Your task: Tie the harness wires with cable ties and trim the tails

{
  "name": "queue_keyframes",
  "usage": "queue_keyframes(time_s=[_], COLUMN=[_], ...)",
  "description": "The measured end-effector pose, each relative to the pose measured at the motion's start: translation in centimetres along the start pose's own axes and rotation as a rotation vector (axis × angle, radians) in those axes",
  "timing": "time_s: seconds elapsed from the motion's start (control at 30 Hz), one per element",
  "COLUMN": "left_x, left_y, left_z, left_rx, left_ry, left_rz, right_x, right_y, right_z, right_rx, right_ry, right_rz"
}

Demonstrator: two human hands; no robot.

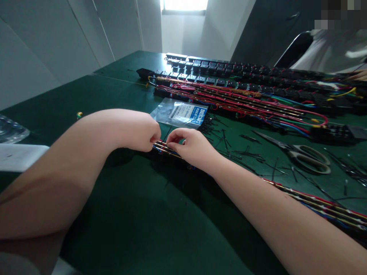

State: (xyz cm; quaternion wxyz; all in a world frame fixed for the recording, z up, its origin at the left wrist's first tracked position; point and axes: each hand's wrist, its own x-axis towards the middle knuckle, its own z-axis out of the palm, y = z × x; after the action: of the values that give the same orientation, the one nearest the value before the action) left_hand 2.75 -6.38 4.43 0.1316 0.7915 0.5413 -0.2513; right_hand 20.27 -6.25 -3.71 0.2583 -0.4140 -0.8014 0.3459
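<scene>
Both forearms run bare from the lower corners of the frame toward its middle, with no sleeve showing. The left hand (137, 131) and right hand (195, 147) wear no gloves, rings or watch.

The wire harness (164, 147) disappears beneath the left hand (137, 131) and the right hand (192, 147), so each grip on it stays hidden. Its far length runs off the right edge. The plastic bag (179, 113) carries print too small to read. A co-worker's sleeve (338, 49) is cut off top right, above a pixelated patch.
</scene>
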Motion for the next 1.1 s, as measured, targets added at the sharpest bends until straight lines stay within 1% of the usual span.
queue_keyframes(time_s=[0.13, 0.27, 0.37, 0.47, 0.57, 0.73, 0.97, 1.1], left_x=[-0.3, 0.1, 0.9, 1.7, 2.3, 2.8, 3.1, 3.0], left_y=[0.0, -0.3, -1.0, -1.6, -1.9, -1.9, -1.8, -1.8], left_z=[-0.7, -1.1, -0.9, -0.6, -0.5, -0.4, -0.3, -0.3], left_rx=[0.001, -0.018, -0.064, -0.119, -0.183, -0.279, -0.241, -0.246], left_ry=[0.044, 0.049, 0.017, -0.062, -0.132, -0.128, -0.182, -0.184], left_rz=[0.046, 0.161, 0.225, 0.257, 0.276, 0.296, 0.248, 0.242], right_x=[-0.1, -0.1, 0.0, 0.1, 0.1, 0.1, 0.0, 0.0], right_y=[0.2, 0.4, 0.3, 0.2, 0.3, 0.4, 0.3, 0.2], right_z=[0.0, -0.1, -0.1, 0.0, 0.1, 0.3, 0.2, 0.2], right_rx=[-0.016, -0.006, 0.006, 0.01, 0.044, 0.134, 0.182, 0.179], right_ry=[-0.011, 0.0, 0.03, 0.054, 0.058, 0.054, 0.023, 0.019], right_rz=[-0.023, -0.048, -0.039, -0.027, -0.031, -0.035, -0.067, -0.063])
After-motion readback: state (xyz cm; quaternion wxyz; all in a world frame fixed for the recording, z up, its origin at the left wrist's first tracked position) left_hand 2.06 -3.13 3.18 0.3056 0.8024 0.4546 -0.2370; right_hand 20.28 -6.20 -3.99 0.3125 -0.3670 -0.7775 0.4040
